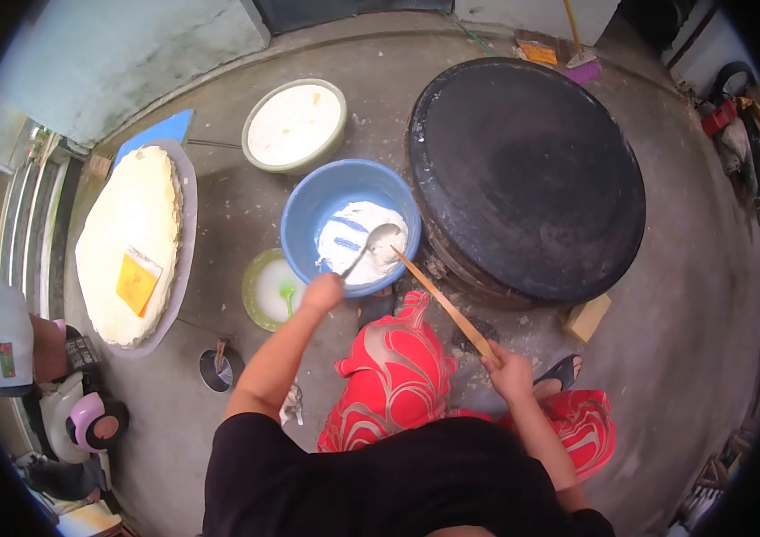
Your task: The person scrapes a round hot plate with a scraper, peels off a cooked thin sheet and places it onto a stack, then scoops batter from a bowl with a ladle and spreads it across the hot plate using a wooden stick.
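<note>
My left hand (324,291) is closed round the handle of a metal ladle (383,234), whose bowl rests in white batter (371,219) inside a blue basin (295,210). In my right hand (509,372) is a long flat wooden stick (442,300); its far tip reaches over the basin, close to the ladle's bowl. Blue basin floor shows through streaks in the batter. Right of the basin stands a large round black griddle (532,170). A green bowl (252,309) of white liquid with a green spoon (288,295) stands just left of the basin.
Behind the blue basin is a pale tub (341,134) filled with white batter. At left lies a broad pale stack of flatbreads (129,233) with an orange-and-white pad (138,282) on top. A small dark pot (221,369) and a yellowish block (587,319) are on the floor.
</note>
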`<action>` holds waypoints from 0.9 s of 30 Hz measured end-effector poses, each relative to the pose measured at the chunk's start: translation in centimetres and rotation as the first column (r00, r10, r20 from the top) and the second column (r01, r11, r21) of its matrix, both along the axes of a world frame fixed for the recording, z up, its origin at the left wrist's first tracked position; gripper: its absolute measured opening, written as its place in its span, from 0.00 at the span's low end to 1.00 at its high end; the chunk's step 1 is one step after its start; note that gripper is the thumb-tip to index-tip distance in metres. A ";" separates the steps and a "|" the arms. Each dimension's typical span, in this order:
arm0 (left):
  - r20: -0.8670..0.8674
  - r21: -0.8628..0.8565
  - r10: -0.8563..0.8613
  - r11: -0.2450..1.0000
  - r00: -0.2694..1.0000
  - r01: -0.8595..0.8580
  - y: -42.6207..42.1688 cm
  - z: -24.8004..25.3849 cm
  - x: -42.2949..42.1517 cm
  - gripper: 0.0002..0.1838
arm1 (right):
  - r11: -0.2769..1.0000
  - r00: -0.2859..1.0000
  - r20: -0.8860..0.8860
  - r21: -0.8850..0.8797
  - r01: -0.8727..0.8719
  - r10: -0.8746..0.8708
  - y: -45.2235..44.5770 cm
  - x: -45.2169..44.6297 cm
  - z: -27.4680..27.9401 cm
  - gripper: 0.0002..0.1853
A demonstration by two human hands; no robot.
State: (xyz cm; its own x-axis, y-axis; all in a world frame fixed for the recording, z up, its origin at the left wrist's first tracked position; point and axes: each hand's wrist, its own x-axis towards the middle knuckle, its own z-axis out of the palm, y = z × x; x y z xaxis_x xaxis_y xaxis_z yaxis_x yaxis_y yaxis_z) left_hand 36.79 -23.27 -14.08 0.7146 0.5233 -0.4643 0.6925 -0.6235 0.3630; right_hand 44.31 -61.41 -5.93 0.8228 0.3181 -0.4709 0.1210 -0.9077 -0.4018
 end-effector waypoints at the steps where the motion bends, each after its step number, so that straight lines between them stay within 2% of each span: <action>1: 0.022 -0.044 0.068 0.997 0.997 -0.067 0.5 0.8 -1.0 0.15 | 0.999 1.000 -0.016 -0.033 -0.004 0.004 -0.1 -0.3 0.0 0.21; 5: -0.078 0.063 0.179 0.983 0.981 -0.175 0.1 0.6 -1.1 0.14 | 0.998 1.000 -0.003 0.069 0.003 -0.002 -0.6 -0.4 -1.1 0.21; 7: -0.025 -0.003 0.019 1.000 0.999 -0.019 -1.1 -0.3 0.5 0.14 | 0.998 0.999 0.014 0.049 -0.040 0.039 -0.7 -0.2 -1.0 0.21; 8: -0.031 -0.059 0.085 0.994 0.996 -0.087 -0.5 -0.7 1.6 0.14 | 0.999 0.999 0.006 0.043 -0.032 0.031 -0.8 -0.5 -0.9 0.21; 9: -0.041 -0.069 0.079 0.994 0.996 -0.082 -0.9 -0.5 2.0 0.14 | 0.999 1.000 -0.005 0.030 -0.023 0.023 -0.8 -0.6 -0.9 0.22; 11: 0.065 0.057 0.260 0.963 0.963 -0.263 -1.5 0.3 3.4 0.14 | 1.000 1.000 0.002 0.021 -0.019 0.019 -0.6 -0.1 -0.6 0.22; 13: 0.007 0.080 0.222 0.972 0.975 -0.222 -2.1 -2.0 2.3 0.14 | 1.000 1.000 -0.010 0.023 -0.004 0.004 -0.4 -0.3 -0.4 0.22; 15: -0.042 0.039 -0.061 0.997 0.997 0.063 -2.8 -0.8 0.5 0.13 | 1.000 1.000 -0.009 0.021 -0.008 0.008 -0.1 0.1 0.1 0.21; 19: -0.038 -0.029 0.011 1.000 0.999 -0.013 0.6 3.4 -2.5 0.12 | 0.998 1.000 0.008 0.067 0.007 -0.008 -0.9 -0.4 -1.6 0.21; 21: -0.079 0.106 0.115 0.989 0.990 -0.106 1.1 3.6 -2.9 0.13 | 0.997 1.000 -0.004 0.074 0.016 -0.016 -0.9 -0.5 -1.5 0.21; 23: -0.110 0.145 0.112 0.985 0.988 -0.095 0.6 -0.2 -2.7 0.14 | 0.996 1.000 -0.006 0.085 0.031 -0.030 -0.7 -0.4 -1.4 0.21; 25: -0.008 0.155 -0.013 0.988 1.000 0.014 -1.7 -2.3 -1.6 0.15 | 0.998 1.000 -0.006 0.054 0.011 -0.011 -0.8 -0.3 -1.3 0.21; 26: -0.007 0.152 -0.017 0.988 1.000 0.018 -2.7 -2.3 -0.5 0.15 | 0.999 1.000 -0.005 0.050 0.015 -0.015 -0.8 -0.3 -1.1 0.21; 27: -0.110 -0.175 0.148 0.970 0.983 -0.166 -3.4 -2.2 0.7 0.15 | 0.999 1.000 -0.011 0.035 0.013 -0.013 -0.7 -0.4 -1.0 0.21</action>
State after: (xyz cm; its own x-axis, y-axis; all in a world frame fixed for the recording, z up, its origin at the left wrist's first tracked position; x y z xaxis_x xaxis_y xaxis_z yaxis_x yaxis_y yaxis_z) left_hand 37.46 -26.68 -16.32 0.5781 0.5250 -0.6246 0.8132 -0.4335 0.3883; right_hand 43.90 -62.14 -6.88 0.8221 0.3239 -0.4682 0.1049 -0.8945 -0.4347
